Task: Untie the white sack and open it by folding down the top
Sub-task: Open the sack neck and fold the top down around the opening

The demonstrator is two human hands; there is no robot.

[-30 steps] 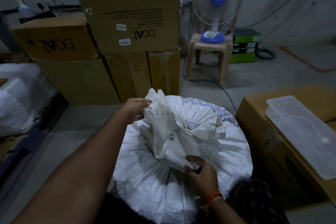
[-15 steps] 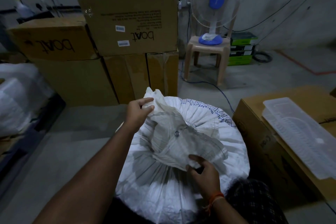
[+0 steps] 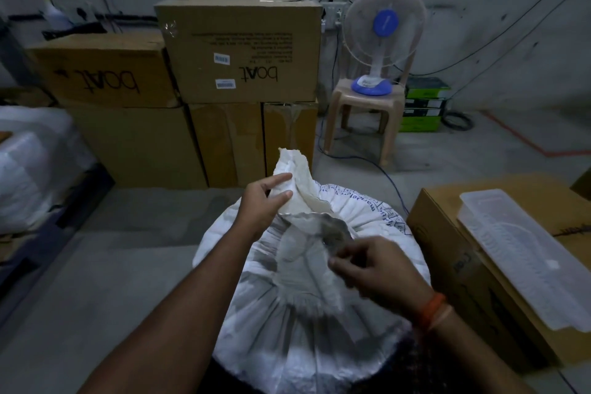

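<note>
1. Location: the large white woven plastic sack (image 3: 307, 329) stands upright on the grey floor directly in front of the person, between a stack of brown cardboard boxes (image 3: 238, 51) beyond it and a brown carton carrying a clear plastic tray (image 3: 518, 253) to the right.
2. Key relation: the loose neck of the sack runs from the gathered centre up and away from the person, ending in a free tip (image 3: 292, 160). The left hand (image 3: 262, 201) is on that tip; the right hand (image 3: 374, 269) is at the near side of the gathered centre.
3. Left hand: thumb and fingers are pressed together on the neck fabric, pinching it and holding it raised.
4. Right hand: blurred; fingers are curled at the crumpled fabric, but whether they pinch it cannot be determined.
5. Appearance: the sack is full and rounded, with pleats radiating from the gather and blue print on the far shoulder. No tie is discernible.
6. Judgement: the mouth is not yet spread, and the fold-down remains to be done.
</note>
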